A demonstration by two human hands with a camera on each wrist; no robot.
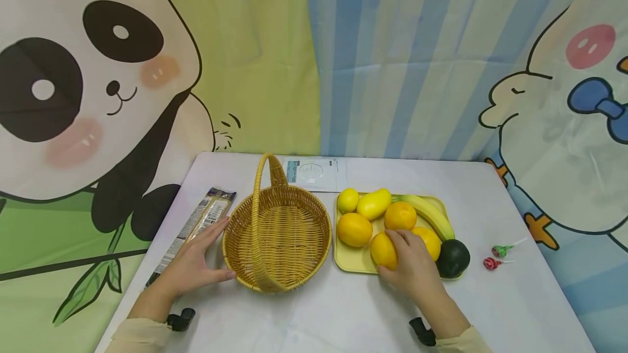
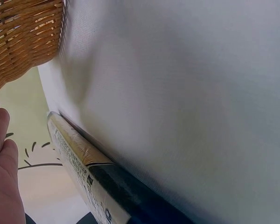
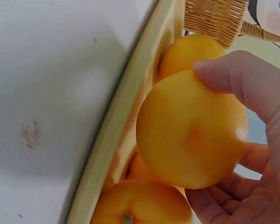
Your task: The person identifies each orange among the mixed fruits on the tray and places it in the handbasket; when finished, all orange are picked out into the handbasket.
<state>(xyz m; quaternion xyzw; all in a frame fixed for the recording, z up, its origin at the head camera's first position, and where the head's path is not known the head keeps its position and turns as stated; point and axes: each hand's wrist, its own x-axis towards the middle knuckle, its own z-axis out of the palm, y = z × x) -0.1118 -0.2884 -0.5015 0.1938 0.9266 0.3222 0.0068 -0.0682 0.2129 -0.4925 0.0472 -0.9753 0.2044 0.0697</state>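
A wicker basket (image 1: 277, 233) with a tall handle stands upright in the middle of the table. Beside its left side is my left hand (image 1: 196, 260), fingers and thumb spread and the tips at the wicker; I cannot tell if all of them touch. My right hand (image 1: 414, 266) grips an orange (image 3: 191, 130) between thumb and fingers, over the front part of the yellow tray (image 1: 358, 265). Around it on the tray are other oranges (image 1: 354, 230), a lemon (image 1: 348, 200), an oblong yellow fruit (image 1: 375, 204), a banana (image 1: 430, 215) and a dark green avocado-like fruit (image 1: 453, 259).
A long flat packet (image 1: 196, 222) lies left of the basket, partly behind my left hand. Two wrapped lollipops (image 1: 492, 263) lie to the right of the tray. A flat white printed item (image 1: 316, 173) is at the back edge, with printed cloth hanging behind the table.
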